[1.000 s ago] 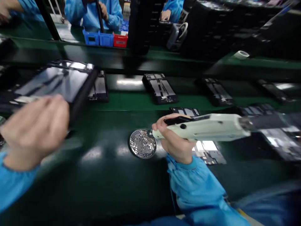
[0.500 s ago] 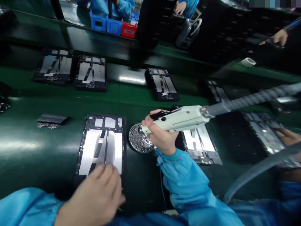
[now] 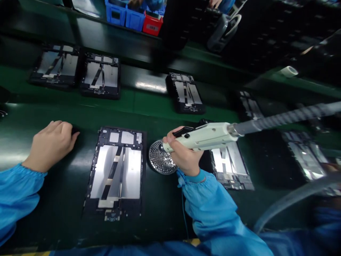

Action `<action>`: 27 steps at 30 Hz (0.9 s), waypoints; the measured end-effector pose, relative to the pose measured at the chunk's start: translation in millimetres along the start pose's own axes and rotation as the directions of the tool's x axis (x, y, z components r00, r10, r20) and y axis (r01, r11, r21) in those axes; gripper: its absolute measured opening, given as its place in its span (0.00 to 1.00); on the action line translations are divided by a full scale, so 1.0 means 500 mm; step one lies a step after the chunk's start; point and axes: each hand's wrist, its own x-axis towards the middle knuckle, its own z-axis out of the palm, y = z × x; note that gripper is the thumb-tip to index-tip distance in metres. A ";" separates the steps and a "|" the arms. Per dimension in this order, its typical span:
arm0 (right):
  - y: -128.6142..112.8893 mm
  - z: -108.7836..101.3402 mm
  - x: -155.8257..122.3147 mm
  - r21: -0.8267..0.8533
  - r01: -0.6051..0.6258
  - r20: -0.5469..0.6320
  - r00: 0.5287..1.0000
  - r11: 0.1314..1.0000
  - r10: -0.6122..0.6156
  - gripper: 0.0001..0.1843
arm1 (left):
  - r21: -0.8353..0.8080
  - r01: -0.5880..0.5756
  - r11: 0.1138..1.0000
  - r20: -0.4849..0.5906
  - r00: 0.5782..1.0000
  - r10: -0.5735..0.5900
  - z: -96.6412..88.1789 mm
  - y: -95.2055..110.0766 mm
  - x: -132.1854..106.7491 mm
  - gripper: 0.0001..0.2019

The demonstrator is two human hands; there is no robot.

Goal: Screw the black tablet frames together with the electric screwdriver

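Observation:
My right hand (image 3: pixel 185 154) is wrapped round a pale electric screwdriver (image 3: pixel 210 135) with a black lever. Its front end is over a round metal dish (image 3: pixel 162 158) dotted with small shiny spots; the very tip is hidden. At the left, my left hand (image 3: pixel 54 142) rests on the bench with its fingers curled. It covers the place of a dark ribbed stack, and a dark edge shows by the thumb; what the fingers hold is hidden. Between my hands lies an opened tablet housing (image 3: pixel 117 174), with silver panels, dark ribbon strips and a small board at its near end.
Another tablet housing (image 3: pixel 231 163) lies right of my right hand. Several more stand along the back, including one housing (image 3: pixel 101 76). A ribbed grey hose (image 3: pixel 287 119) runs off right from the screwdriver. Blue bins (image 3: pixel 133 18) and a red bin (image 3: pixel 152 24) stand beyond.
My left hand has moved from the near end of the middle tablet housing up and left onto the dark ribbed stack. My right hand with the screwdriver stays at the dish. The view has tilted slightly.

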 end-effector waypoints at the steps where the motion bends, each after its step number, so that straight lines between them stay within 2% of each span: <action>1: 0.002 -0.003 0.000 -0.006 0.004 0.003 1.000 1.000 -0.004 0.12 | -0.047 -0.009 0.999 -0.012 1.000 0.008 0.002 0.005 0.000 0.15; 5: 0.003 -0.010 -0.002 0.007 0.016 0.002 1.000 1.000 -0.016 0.09 | -0.227 -0.028 0.973 -0.122 0.993 0.000 -0.005 0.013 -0.001 0.18; 8: -0.017 -0.015 0.000 0.053 0.037 0.005 0.999 0.998 -0.037 0.12 | -0.448 -0.040 0.893 -0.240 0.968 -0.077 -0.049 0.037 0.003 0.15; 10: -0.041 -0.021 0.002 0.088 0.078 -0.008 0.997 0.993 -0.078 0.13 | -0.615 -0.059 0.786 -0.246 0.962 -0.120 -0.089 0.076 0.018 0.11; 12: -0.067 -0.030 0.004 0.096 0.123 -0.034 0.992 0.988 -0.120 0.12 | -0.736 -0.094 0.670 -0.203 0.975 -0.087 -0.119 0.133 0.046 0.09; 14: -0.087 -0.040 0.003 0.078 0.156 -0.051 0.987 0.985 -0.153 0.12 | -0.826 -0.120 0.551 -0.159 0.987 -0.023 -0.125 0.198 0.086 0.08; 16: -0.097 -0.050 0.001 0.067 0.174 -0.046 0.984 0.982 -0.171 0.12 | -0.867 -0.116 0.486 -0.118 0.993 0.026 -0.110 0.257 0.129 0.08; 18: -0.098 -0.060 -0.001 0.078 0.186 -0.035 0.982 0.979 -0.184 0.12 | -0.867 -0.121 0.484 -0.107 0.993 0.056 -0.083 0.301 0.167 0.11; 20: -0.092 -0.070 -0.002 0.086 0.195 -0.034 0.981 0.977 -0.193 0.12 | -0.841 -0.175 0.512 -0.140 0.984 0.106 -0.059 0.327 0.193 0.11; 24: -0.077 -0.087 0.001 0.027 0.194 -0.048 0.980 0.981 -0.192 0.12 | -0.770 -0.311 0.556 -0.203 0.947 0.249 -0.038 0.340 0.210 0.06; 27: -0.071 -0.098 0.005 0.038 0.186 -0.044 0.982 0.982 -0.184 0.12 | -0.717 -0.404 0.568 -0.228 0.906 0.357 -0.044 0.337 0.208 0.10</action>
